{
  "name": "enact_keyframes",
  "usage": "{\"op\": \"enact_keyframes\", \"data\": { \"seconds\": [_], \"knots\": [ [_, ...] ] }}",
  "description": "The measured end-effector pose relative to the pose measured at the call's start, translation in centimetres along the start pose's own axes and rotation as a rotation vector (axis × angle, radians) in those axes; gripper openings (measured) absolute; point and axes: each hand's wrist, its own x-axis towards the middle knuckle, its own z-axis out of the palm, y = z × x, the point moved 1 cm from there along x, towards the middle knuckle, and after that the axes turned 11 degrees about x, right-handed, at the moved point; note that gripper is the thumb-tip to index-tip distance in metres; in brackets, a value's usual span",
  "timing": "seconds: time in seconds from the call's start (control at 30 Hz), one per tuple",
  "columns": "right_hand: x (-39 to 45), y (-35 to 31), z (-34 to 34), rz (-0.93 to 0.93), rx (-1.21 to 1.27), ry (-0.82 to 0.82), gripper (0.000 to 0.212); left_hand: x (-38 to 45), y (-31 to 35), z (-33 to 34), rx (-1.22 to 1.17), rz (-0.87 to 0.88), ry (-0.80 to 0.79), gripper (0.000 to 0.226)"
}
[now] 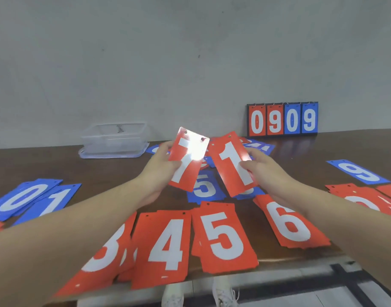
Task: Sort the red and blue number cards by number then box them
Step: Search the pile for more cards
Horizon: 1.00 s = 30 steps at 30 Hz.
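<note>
My left hand (161, 167) grips a red 7 card (189, 160), lifted above the table and glaring with reflected light. My right hand (263, 171) pinches a red 1 card (233, 165) beside it. Below them lies a loose heap of blue cards, a blue 5 (204, 187) on top. Red piles line the near edge: 3 (105, 251), 4 (165, 244), 5 (223, 235), 6 (289, 222). Blue 0 (23, 198) and blue 1 (54, 200) lie at the left. A clear plastic box (114, 138) stands at the back left.
A flip scoreboard (282, 119) reading 0909 leans on the wall at the back right. A blue 9 card (358, 171) and more red cards (367, 200) lie at the right. The brown table (101, 171) ends close to my body; shoes show below.
</note>
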Motion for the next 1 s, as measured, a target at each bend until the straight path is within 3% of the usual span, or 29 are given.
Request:
{"op": "enact_keyframes", "data": {
  "seconds": [0.07, 0.17, 0.4, 0.47, 0.63, 0.7, 0.83, 1.0],
  "knots": [
    [-0.8, -0.6, 0.8, -0.024, -0.030, 0.038, 0.021, -1.5, 0.1, -1.2, -0.001, -0.022, 0.044, 0.045],
    [-1.8, -1.3, 2.3, -0.049, -0.075, 0.066, 0.022, -3.5, 0.1, -3.2, 0.017, -0.054, 0.095, 0.035],
    [-2.7, -2.1, 6.9, -0.053, -0.060, -0.001, 0.014, -8.0, -0.9, -8.8, 0.099, -0.133, 0.188, 0.024],
    [-2.9, -2.6, 8.1, -0.070, -0.057, -0.016, 0.016, -9.3, -1.5, -10.2, 0.081, -0.149, 0.161, 0.032],
    [-3.4, -3.3, 8.6, -0.078, -0.059, -0.049, 0.037, -12.0, -1.9, -10.9, 0.122, -0.106, 0.008, 0.091],
    [-3.9, -3.7, 7.9, -0.069, -0.056, -0.071, 0.046, -12.3, -1.3, -10.2, 0.104, -0.101, -0.035, 0.096],
    [-4.7, -3.9, 6.3, -0.034, -0.129, -0.091, 0.051, -12.2, 0.3, -8.6, 0.078, -0.073, -0.055, 0.078],
    [-4.7, -4.3, 4.2, -0.017, -0.234, -0.026, 0.028, -11.6, 1.5, -7.1, -0.031, -0.104, -0.032, 0.052]
  ]
}}
